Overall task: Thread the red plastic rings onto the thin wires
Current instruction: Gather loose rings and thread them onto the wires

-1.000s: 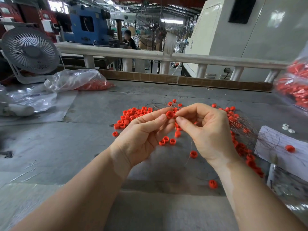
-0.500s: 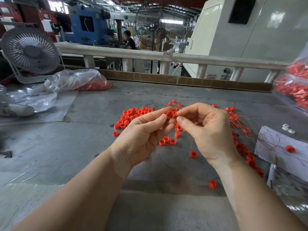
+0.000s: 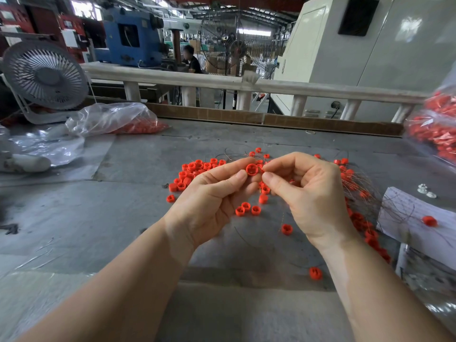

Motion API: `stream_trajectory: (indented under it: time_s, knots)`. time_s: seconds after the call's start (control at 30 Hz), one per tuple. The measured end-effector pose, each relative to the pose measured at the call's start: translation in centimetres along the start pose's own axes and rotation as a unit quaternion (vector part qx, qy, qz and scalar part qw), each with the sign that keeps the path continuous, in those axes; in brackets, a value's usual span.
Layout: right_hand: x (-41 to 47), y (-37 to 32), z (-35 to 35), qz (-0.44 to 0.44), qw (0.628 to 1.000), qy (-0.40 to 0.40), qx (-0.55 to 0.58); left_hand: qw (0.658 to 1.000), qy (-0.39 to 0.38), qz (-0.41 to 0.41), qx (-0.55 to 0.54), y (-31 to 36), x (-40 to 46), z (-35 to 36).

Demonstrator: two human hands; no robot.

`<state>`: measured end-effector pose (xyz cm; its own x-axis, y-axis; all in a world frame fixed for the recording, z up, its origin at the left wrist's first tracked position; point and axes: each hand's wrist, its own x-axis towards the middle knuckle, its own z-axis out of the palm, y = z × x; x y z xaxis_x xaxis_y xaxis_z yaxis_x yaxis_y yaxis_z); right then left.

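Note:
My left hand [image 3: 209, 196] pinches one red plastic ring [image 3: 252, 169] between thumb and fingertips, above the grey table [image 3: 98, 218]. My right hand [image 3: 308, 196] pinches the end of a thin wire right beside that ring; the wire [image 3: 283, 215] hangs down below the hand. A pile of loose red rings [image 3: 195, 169] lies behind my left hand, and a few more [image 3: 246, 208] lie under my hands. A bundle of thin wires with rings threaded on them [image 3: 357, 218] lies to the right.
A small fan [image 3: 44, 75] and a clear bag of red rings [image 3: 116, 119] sit at the back left. Another bag of red parts [image 3: 436, 129] hangs at the right edge. White paper [image 3: 407, 218] lies on the right. Single rings [image 3: 315, 273] lie near me.
Both hands stay almost still at the same spot. The ring and the wire tip remain pinched together between them.

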<state>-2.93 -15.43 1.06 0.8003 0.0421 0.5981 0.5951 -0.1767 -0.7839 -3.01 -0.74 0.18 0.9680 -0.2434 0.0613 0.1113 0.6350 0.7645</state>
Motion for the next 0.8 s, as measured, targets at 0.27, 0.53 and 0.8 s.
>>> stream_trajectory:
  time_s: [0.27, 0.53, 0.8]
  knots:
    - [0.02, 0.02, 0.01, 0.006, 1.000, 0.003, -0.007, 0.999, -0.004, 0.015, 0.028, -0.03, -0.07, -0.08]
    - [0.08, 0.20, 0.06, 0.026, 1.000, -0.004, 0.012, 1.000, -0.003, -0.002, -0.007, 0.06, -0.22, 0.24]
    - [0.17, 0.13, 0.08, 0.048, 0.998, -0.018, 0.043, 1.000, 0.001, -0.005, 0.011, 0.10, -0.31, 0.21]
